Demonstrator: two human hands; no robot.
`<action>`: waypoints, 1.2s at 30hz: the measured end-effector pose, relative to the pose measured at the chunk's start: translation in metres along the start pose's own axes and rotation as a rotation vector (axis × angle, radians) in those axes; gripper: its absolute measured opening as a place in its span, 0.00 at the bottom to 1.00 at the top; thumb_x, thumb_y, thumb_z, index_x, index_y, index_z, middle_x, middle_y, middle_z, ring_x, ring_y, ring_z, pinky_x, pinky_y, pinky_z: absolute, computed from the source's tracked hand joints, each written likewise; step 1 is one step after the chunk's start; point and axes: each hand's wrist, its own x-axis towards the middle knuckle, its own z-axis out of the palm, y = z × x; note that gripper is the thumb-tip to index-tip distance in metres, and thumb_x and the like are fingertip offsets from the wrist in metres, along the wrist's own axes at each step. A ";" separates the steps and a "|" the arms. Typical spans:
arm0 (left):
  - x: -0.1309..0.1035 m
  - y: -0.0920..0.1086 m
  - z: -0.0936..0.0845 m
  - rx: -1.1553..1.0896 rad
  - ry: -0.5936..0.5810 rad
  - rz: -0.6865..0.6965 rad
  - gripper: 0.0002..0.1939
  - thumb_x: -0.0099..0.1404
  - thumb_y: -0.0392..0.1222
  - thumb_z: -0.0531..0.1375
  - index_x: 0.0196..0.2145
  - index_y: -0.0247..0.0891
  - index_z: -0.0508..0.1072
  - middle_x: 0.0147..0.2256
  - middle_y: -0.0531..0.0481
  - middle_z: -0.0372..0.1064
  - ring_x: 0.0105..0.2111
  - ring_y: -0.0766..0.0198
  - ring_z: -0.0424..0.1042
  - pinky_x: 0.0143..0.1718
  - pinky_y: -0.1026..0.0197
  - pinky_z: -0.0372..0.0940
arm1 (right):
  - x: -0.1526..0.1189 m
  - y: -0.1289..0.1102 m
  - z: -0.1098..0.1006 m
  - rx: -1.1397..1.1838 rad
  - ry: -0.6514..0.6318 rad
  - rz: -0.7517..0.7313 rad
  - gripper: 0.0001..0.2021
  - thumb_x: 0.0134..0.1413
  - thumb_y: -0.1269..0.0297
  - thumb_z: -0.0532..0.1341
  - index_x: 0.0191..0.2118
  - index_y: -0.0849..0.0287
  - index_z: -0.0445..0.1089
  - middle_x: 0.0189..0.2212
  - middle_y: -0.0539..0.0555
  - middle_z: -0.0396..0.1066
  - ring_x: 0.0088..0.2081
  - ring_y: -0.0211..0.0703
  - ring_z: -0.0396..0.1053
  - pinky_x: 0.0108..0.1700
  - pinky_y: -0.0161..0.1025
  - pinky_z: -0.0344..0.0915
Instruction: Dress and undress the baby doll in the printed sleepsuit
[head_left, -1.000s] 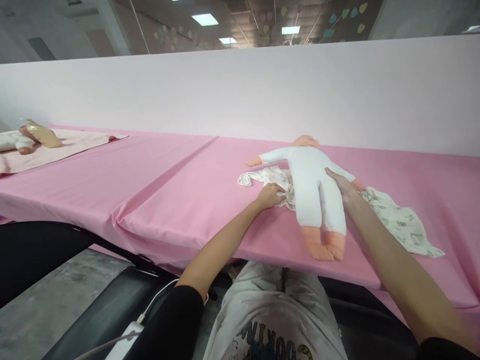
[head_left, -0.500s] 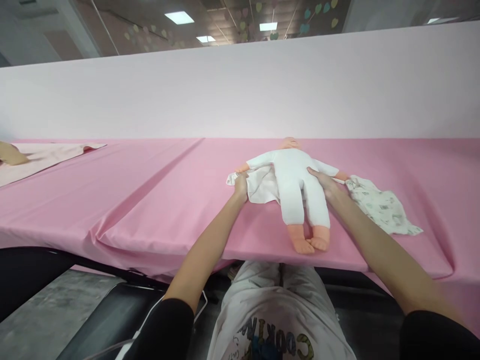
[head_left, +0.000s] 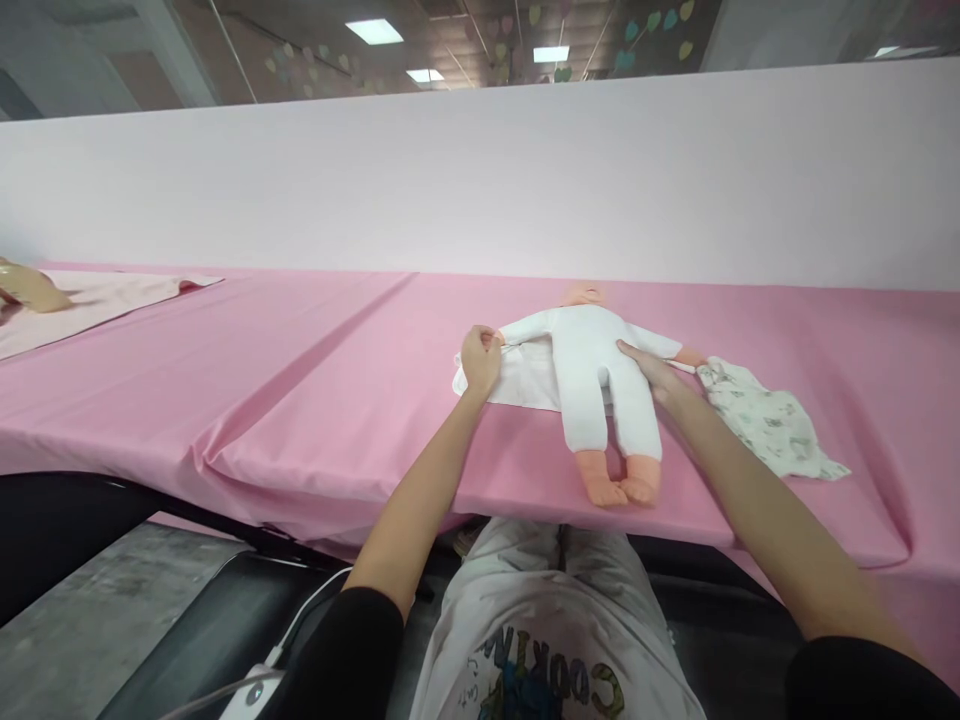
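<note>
A baby doll (head_left: 592, 345) with a white cloth body lies on its back, feet towards me. My left hand (head_left: 482, 362) is closed around the doll's small hand at the end of its outstretched arm. At the doll's hip, my right hand (head_left: 654, 370) grips its side, thumb on top and fingers hidden behind. A white cloth (head_left: 525, 378) is spread partly beneath the doll's body, with its left edge near my left hand. On the right, a crumpled printed cloth (head_left: 776, 415) lies by the doll's other hand; whether the two cloths join is hidden.
Pink sheeting (head_left: 322, 370) with raised folds covers the table. A white panel (head_left: 480, 180) stands along the back. At far left, a beige object (head_left: 34, 288) rests on a pale pink cloth (head_left: 112, 300). Below the table edge is a black seat (head_left: 195, 630) with a white power strip (head_left: 251, 695).
My left hand has moved up from the white cloth's edge to the doll's hand. The cloth there lies flatter. My right hand stays at the doll's side.
</note>
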 end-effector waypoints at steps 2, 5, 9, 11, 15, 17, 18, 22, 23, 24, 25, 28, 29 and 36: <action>-0.006 -0.003 0.004 0.212 -0.210 0.017 0.08 0.57 0.35 0.52 0.34 0.38 0.69 0.38 0.46 0.70 0.40 0.60 0.69 0.43 0.59 0.63 | -0.001 -0.001 -0.002 -0.157 0.063 -0.060 0.17 0.49 0.53 0.64 0.40 0.62 0.69 0.34 0.58 0.73 0.35 0.48 0.72 0.39 0.45 0.71; -0.010 -0.005 0.007 0.486 -0.370 0.054 0.10 0.59 0.35 0.52 0.35 0.37 0.72 0.41 0.42 0.70 0.44 0.54 0.69 0.45 0.55 0.62 | 0.000 -0.007 0.001 -0.546 0.387 -0.352 0.24 0.46 0.56 0.64 0.48 0.64 0.66 0.45 0.62 0.69 0.45 0.53 0.68 0.49 0.49 0.65; -0.012 -0.005 0.008 0.615 -0.457 0.069 0.13 0.60 0.36 0.52 0.40 0.36 0.72 0.45 0.40 0.68 0.47 0.52 0.67 0.50 0.52 0.60 | 0.010 -0.024 0.035 -0.917 0.368 -0.708 0.18 0.48 0.69 0.56 0.47 0.64 0.66 0.48 0.63 0.66 0.51 0.54 0.62 0.54 0.49 0.58; -0.012 -0.005 0.008 0.629 -0.494 0.090 0.15 0.60 0.37 0.52 0.44 0.36 0.71 0.49 0.40 0.65 0.50 0.51 0.65 0.52 0.50 0.58 | 0.018 -0.033 0.066 -1.048 0.220 -0.766 0.16 0.50 0.70 0.55 0.46 0.65 0.67 0.48 0.64 0.65 0.51 0.54 0.62 0.53 0.47 0.57; -0.013 -0.006 0.009 0.656 -0.542 0.122 0.16 0.62 0.39 0.51 0.47 0.35 0.68 0.52 0.38 0.63 0.53 0.49 0.62 0.53 0.47 0.56 | 0.035 -0.042 0.135 -1.319 -0.104 -0.828 0.21 0.51 0.74 0.55 0.52 0.67 0.62 0.53 0.64 0.62 0.54 0.53 0.59 0.55 0.49 0.55; -0.012 -0.007 0.010 0.677 -0.545 0.132 0.16 0.63 0.39 0.50 0.48 0.36 0.67 0.52 0.38 0.64 0.54 0.49 0.61 0.53 0.47 0.55 | 0.042 -0.039 0.160 -1.449 -0.168 -0.863 0.25 0.50 0.77 0.56 0.56 0.67 0.58 0.55 0.65 0.60 0.57 0.55 0.55 0.58 0.55 0.47; -0.011 -0.007 0.011 0.690 -0.542 0.139 0.16 0.64 0.39 0.49 0.47 0.36 0.67 0.51 0.38 0.64 0.54 0.50 0.61 0.53 0.47 0.55 | 0.045 -0.036 0.169 -1.488 -0.187 -0.850 0.25 0.50 0.78 0.56 0.56 0.66 0.57 0.55 0.65 0.60 0.57 0.55 0.54 0.59 0.57 0.45; -0.005 -0.008 0.017 0.731 -0.501 0.156 0.16 0.66 0.36 0.44 0.46 0.33 0.67 0.49 0.35 0.67 0.53 0.50 0.63 0.52 0.49 0.56 | 0.056 -0.026 0.179 -1.491 -0.172 -0.783 0.18 0.54 0.78 0.53 0.51 0.64 0.62 0.51 0.66 0.63 0.53 0.56 0.58 0.55 0.57 0.52; -0.002 -0.009 0.019 0.734 -0.488 0.145 0.16 0.66 0.35 0.44 0.46 0.32 0.67 0.48 0.35 0.67 0.52 0.49 0.64 0.51 0.49 0.57 | 0.059 -0.025 0.177 -1.482 -0.156 -0.784 0.17 0.55 0.77 0.53 0.51 0.64 0.62 0.51 0.66 0.63 0.53 0.56 0.58 0.53 0.54 0.55; 0.001 -0.009 0.021 0.732 -0.474 0.129 0.17 0.66 0.34 0.43 0.46 0.32 0.66 0.47 0.34 0.68 0.51 0.49 0.65 0.50 0.49 0.57 | 0.061 -0.026 0.174 -1.461 -0.131 -0.782 0.16 0.56 0.75 0.53 0.51 0.64 0.62 0.52 0.66 0.62 0.53 0.55 0.58 0.51 0.52 0.57; 0.004 -0.010 0.023 0.728 -0.460 0.109 0.17 0.67 0.35 0.43 0.47 0.32 0.66 0.47 0.34 0.68 0.50 0.48 0.67 0.48 0.49 0.58 | 0.064 -0.028 0.171 -1.416 -0.094 -0.769 0.17 0.56 0.73 0.53 0.52 0.64 0.60 0.52 0.66 0.61 0.52 0.55 0.59 0.51 0.49 0.58; 0.014 -0.015 0.030 0.717 -0.435 0.069 0.17 0.69 0.42 0.43 0.49 0.33 0.64 0.45 0.34 0.69 0.47 0.47 0.70 0.46 0.49 0.60 | 0.071 -0.036 0.161 -1.144 0.042 -0.681 0.20 0.57 0.69 0.55 0.55 0.67 0.57 0.51 0.65 0.62 0.49 0.51 0.62 0.51 0.42 0.59; 0.016 -0.016 0.032 0.719 -0.436 0.057 0.17 0.68 0.44 0.45 0.48 0.34 0.65 0.44 0.34 0.69 0.46 0.47 0.70 0.46 0.49 0.60 | 0.072 -0.038 0.158 -1.032 0.072 -0.649 0.21 0.56 0.69 0.55 0.55 0.68 0.56 0.50 0.64 0.62 0.49 0.49 0.62 0.51 0.41 0.59; 0.030 -0.028 0.028 0.657 -0.218 0.042 0.15 0.67 0.45 0.48 0.36 0.35 0.70 0.45 0.34 0.67 0.48 0.46 0.66 0.48 0.49 0.58 | 0.071 -0.041 0.148 -0.809 0.077 -0.599 0.24 0.55 0.70 0.55 0.58 0.62 0.54 0.49 0.60 0.63 0.48 0.48 0.64 0.50 0.40 0.61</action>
